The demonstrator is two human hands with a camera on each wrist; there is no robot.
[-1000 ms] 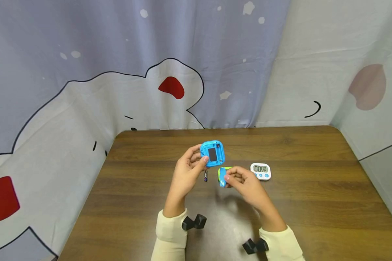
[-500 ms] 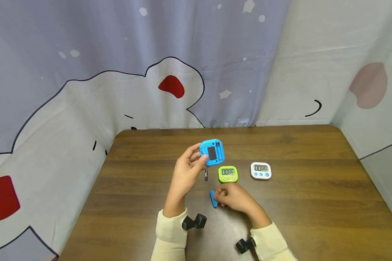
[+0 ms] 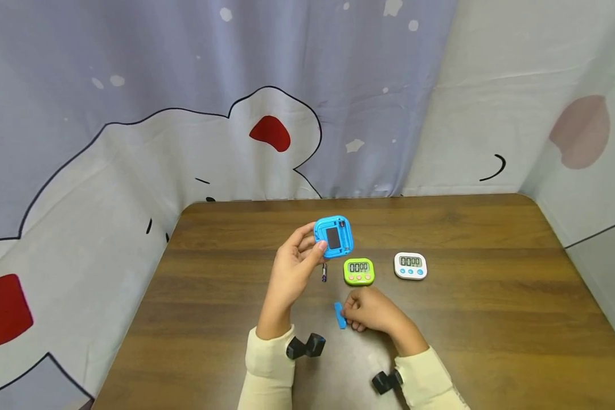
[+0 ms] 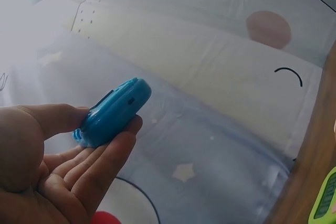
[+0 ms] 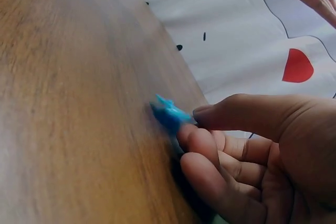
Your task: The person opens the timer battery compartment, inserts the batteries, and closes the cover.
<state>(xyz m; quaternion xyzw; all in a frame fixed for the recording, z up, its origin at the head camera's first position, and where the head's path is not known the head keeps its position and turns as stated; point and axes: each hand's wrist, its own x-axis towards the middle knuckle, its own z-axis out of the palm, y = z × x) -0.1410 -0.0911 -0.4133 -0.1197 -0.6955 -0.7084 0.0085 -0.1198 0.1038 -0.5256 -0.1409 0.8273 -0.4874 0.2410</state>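
The cover (image 3: 340,315) could skid off across the table (image 3: 492,319) if the right hand (image 3: 374,312) lets go carelessly — it is small, thin and blue, pinched at the fingertips against the wood. The left hand (image 3: 293,267) grips the blue timer (image 3: 333,238) aloft (back open); a loose hold might drop it.

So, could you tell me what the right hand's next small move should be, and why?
Probably let go of the blue cover and reach for the small battery. The right hand has the cover down at the table, while the left hand holds the blue timer back-up with its compartment showing.
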